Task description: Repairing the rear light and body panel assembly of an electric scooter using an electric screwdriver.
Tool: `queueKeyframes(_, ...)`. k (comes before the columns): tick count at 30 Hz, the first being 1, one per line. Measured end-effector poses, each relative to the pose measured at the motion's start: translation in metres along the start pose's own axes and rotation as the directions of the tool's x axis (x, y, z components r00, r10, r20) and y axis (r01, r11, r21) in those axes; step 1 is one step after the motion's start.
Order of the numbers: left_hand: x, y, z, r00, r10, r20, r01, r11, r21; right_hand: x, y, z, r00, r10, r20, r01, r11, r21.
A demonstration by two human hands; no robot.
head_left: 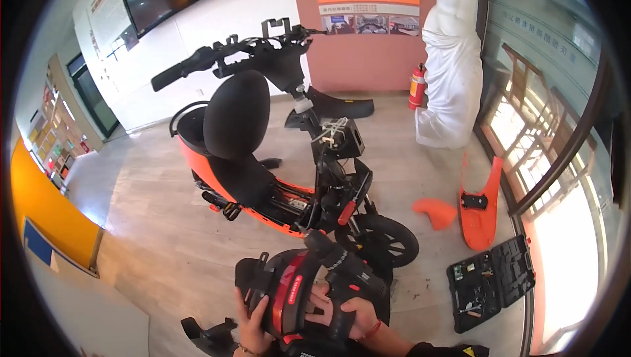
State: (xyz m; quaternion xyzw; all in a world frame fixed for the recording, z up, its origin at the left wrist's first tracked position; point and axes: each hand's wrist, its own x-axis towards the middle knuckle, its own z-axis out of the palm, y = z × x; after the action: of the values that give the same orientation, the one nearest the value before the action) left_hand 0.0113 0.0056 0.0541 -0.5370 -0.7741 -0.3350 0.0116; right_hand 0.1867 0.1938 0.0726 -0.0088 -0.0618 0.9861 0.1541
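Observation:
In front of my body, my left hand [253,325] grips the black housing of a tail light [287,294] with a curved red lens. Its fingers press against the housing's left side. My right hand [360,317] is wrapped round the handle of a black cordless drill [358,283], with the thumb on the near side. The drill's nose points up and left, just beyond the lens. Beyond both hands stands a partly stripped electric scooter [230,176] with orange side panels, its black seat [238,115] tipped up and wiring exposed at the front.
The scooter's front wheel [394,242] is close to the drill. An orange fender piece [436,212], an orange front panel [483,216] and an open black toolbox [473,291] lie at right. Black parts [209,337] lie at lower left. A white statue [450,68] and fire extinguisher [417,86] stand behind.

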Motion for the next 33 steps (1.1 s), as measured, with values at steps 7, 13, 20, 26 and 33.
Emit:
queueKeyframes(7, 0.006, -0.024, 0.012, 0.953, -0.301, 0.041, 0.301, 0.920, -0.251, 0.038, 0.015, 0.001, 0.991, 0.059, -0.120, -0.059, 0.998, 0.004)
queueKeyframes(13, -0.041, -0.086, 0.052, 0.974, -0.190, 0.123, 0.211, 0.958, -0.193, 0.055, 0.024, -0.012, 0.984, 0.133, -0.118, -0.134, 0.991, -0.002)
queueKeyframes(20, -0.052, -0.117, 0.063, 0.924, -0.142, 0.355, 0.252, 0.925, -0.286, 0.055, 0.032, -0.020, 0.955, 0.173, -0.239, -0.196, 0.978, -0.074)
queueKeyframes(26, -0.004, -0.053, -0.001, 0.756, -0.458, 0.468, 0.646, 0.404, -0.647, 0.051, 0.040, -0.025, 0.982, 0.096, -0.164, -0.113, 0.989, -0.097)
queueKeyframes(33, 0.023, -0.026, 0.003, 0.751, -0.344, 0.563, 0.658, 0.331, -0.676, 0.048, 0.049, -0.029, 0.983, 0.113, -0.146, -0.159, 0.919, -0.361)
